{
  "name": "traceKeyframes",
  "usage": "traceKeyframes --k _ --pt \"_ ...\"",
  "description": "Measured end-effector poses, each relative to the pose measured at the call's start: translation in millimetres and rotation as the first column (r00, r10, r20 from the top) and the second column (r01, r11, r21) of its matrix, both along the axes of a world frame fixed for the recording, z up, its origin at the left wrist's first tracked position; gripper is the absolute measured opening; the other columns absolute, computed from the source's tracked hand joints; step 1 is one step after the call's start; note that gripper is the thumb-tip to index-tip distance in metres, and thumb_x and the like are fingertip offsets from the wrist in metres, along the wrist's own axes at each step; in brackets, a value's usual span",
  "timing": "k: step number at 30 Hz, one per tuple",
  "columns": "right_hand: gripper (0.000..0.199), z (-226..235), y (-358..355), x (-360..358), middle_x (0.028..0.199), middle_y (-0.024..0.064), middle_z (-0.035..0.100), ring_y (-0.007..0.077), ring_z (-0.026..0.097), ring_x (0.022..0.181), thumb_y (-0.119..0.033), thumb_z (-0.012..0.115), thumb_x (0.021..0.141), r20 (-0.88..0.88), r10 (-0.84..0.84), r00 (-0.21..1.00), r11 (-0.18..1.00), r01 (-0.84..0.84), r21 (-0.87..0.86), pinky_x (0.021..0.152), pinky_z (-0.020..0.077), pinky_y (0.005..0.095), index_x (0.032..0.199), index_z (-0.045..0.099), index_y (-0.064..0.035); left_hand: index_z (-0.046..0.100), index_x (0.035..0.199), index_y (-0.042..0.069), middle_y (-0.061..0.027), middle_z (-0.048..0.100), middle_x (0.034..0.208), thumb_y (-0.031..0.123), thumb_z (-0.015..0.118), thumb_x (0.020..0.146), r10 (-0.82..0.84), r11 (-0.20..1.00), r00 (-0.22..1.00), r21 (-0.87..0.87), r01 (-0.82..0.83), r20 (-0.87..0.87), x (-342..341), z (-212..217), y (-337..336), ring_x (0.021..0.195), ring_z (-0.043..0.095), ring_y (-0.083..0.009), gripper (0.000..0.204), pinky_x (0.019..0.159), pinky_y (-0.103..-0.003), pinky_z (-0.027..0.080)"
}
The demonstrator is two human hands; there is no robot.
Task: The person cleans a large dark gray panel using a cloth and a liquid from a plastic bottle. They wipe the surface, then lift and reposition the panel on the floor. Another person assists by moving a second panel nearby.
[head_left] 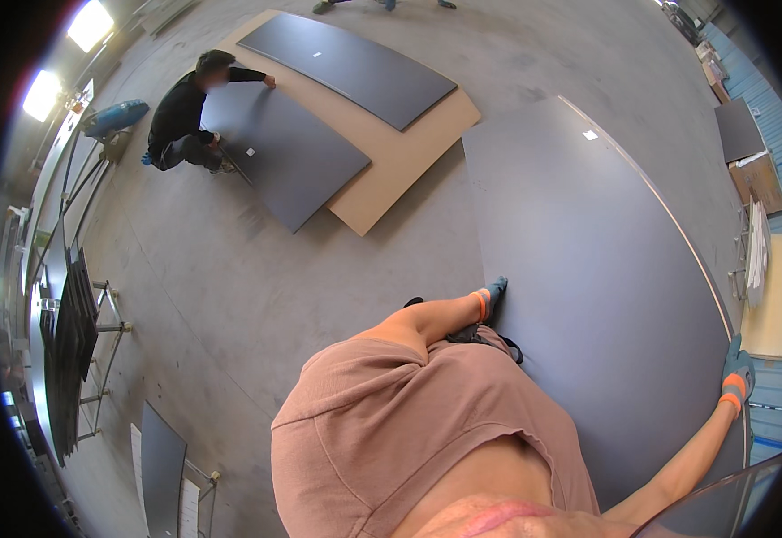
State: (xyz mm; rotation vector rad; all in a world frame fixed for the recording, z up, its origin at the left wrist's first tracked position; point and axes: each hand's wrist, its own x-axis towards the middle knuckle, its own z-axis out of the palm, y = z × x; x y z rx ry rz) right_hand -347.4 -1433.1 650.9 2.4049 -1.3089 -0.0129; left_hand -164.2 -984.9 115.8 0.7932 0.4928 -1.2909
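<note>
A large dark grey panel (pixel 606 269) is in front of me on my right, with a small white label near its far end and a pale strip along its right edge. My left hand (pixel 496 296), in a grey-blue glove with an orange cuff, grips the panel's left edge close to my body. On the opposite long edge, my right hand (pixel 738 372) has hold of the panel, its arm stretched out wide. The undersides of both grips are hidden.
A co-worker (pixel 185 117) crouches at a second dark panel (pixel 274 148). Another dark panel (pixel 346 67) lies on a brown board (pixel 400 166) on the floor. Metal racks (pixel 108 327) with upright panels stand at left; cartons (pixel 756 179) and leaning boards (pixel 770 296) line the right wall.
</note>
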Motion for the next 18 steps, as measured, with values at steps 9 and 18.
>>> traceKeyframes --k 9,18 --pt "0.082 -1 -10 -2 0.109 0.0259 0.068 0.0463 0.064 0.099 -0.070 0.031 0.096 -0.009 0.036 0.999 0.999 -0.036 0.003 0.087 0.0505 0.0486 0.104 0.073 -0.0003 0.022 0.160 0.008 -0.0048 0.019 0.168 0.067 0.026 0.098 -0.043 0.998 0.999 0.041 0.042 0.014 -1 24 -1 0.154 0.017 -0.0224 0.085 0.125 -0.043 0.014" --pt "0.084 -4 -16 -2 0.104 0.0259 0.069 0.0460 0.065 0.098 -0.073 0.032 0.094 0.032 0.058 0.998 0.998 -0.057 -0.009 0.085 0.0507 0.0491 0.098 0.073 -0.0002 0.022 0.159 0.006 -0.0085 0.020 0.167 0.069 0.030 0.097 -0.113 0.990 0.994 0.089 0.112 0.007 -9 37 -6 0.154 0.017 -0.0228 0.089 0.124 -0.040 0.014"
